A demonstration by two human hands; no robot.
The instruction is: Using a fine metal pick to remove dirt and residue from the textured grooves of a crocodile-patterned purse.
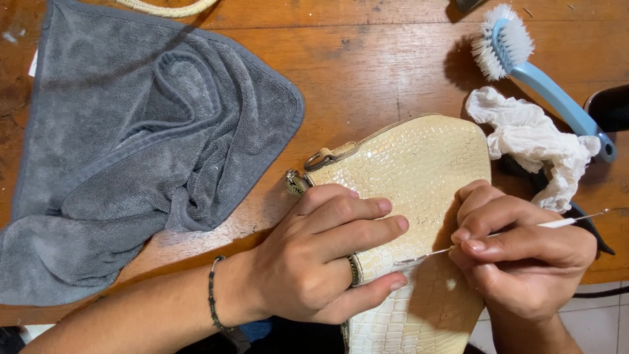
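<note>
head view, steeply downward, close over table (367, 59)

A worn, scratched brown wooden surface (367, 59) fills the view under warm light, with pale tiled floor (599, 324) beyond its near edge.

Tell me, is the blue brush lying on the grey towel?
No, the blue brush lies on the wooden table, far from the grey towel.

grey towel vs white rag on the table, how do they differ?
The grey towel is dark, thick terry and much larger; the white rag is pale, thin and small. The grey towel lies partly spread with loose folds, left of the cream bag; the white rag is crumpled into a wad to the right, under the blue brush handle. Both rest on the wooden table, untouched by either hand.
</note>
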